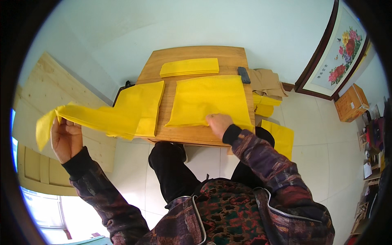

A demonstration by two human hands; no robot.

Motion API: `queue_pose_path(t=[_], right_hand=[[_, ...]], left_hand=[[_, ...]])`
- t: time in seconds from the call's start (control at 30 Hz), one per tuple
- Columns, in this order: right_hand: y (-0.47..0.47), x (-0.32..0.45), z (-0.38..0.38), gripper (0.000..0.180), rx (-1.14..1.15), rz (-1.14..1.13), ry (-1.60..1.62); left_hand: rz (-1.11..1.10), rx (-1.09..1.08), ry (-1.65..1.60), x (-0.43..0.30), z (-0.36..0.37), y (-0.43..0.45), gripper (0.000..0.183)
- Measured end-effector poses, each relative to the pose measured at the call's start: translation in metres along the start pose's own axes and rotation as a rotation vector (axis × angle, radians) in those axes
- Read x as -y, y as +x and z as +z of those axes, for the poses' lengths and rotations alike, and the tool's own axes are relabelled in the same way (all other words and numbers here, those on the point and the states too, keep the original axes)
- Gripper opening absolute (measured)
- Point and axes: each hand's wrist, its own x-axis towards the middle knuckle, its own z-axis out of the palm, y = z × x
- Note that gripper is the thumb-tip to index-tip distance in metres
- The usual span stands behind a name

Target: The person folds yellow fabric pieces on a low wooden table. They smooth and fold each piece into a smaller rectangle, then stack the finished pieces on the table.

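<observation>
My left hand [68, 136], raised at the left beyond the table's edge, pinches a thin yellow fabric-like sheet [95, 118]. This sheet trails to the right over a yellow stack [139, 99] on the table's left side, and its free end droops past my fingers. My right hand [220, 124] rests with curled fingers on the near part of a wide yellow piece [211, 96] lying flat on the wooden table [171, 134]. Whether those fingers grip the material is hidden. At the back lies a neat pile of folded yellow strips [190, 67].
A dark grey folded item [244, 75] sits at the table's right edge. Beyond that edge are brown cloth [266, 81] and yellow bundles [265, 104]. Another yellow piece [278, 139] hangs by my right leg. A wooden board [67, 104] leans left; a framed flower picture [337, 58] stands right.
</observation>
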Motion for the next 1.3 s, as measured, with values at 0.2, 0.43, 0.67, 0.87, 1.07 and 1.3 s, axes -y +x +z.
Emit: queue_pose_path(t=[0.2, 0.43, 0.67, 0.87, 1.07, 1.3], right_hand=[[-0.015, 0.012, 0.047, 0.015, -0.106, -0.109, -0.044], [-0.024, 0.019, 0.05, 0.023, -0.016, -0.116, -0.034], [-0.033, -0.001, 0.015, 0.055, -0.006, -0.1, 0.586], [-0.027, -0.068, 0.001, 0.039, -0.071, 0.284, 1.534], [-0.039, -0.128, 0.014, 0.041, -0.296, 0.554, 2.024], [-0.025, -0.139, 0.011, 0.047, -0.454, 0.62, 2.236]], left_hand=[[-0.129, 0.238, -0.013, 0.015, 0.049, 0.063, 0.022], [-0.147, 0.314, -0.154, 0.109, 0.113, 0.114, 0.02], [-0.26, 0.425, -0.274, 0.206, 0.134, 0.105, 0.02], [-0.478, 0.186, 0.421, 0.272, 0.067, -0.006, 0.015], [-0.703, -0.197, 0.065, 0.331, 0.032, -0.111, 0.045], [-0.826, -0.342, -0.035, 0.345, 0.02, -0.138, 0.031]])
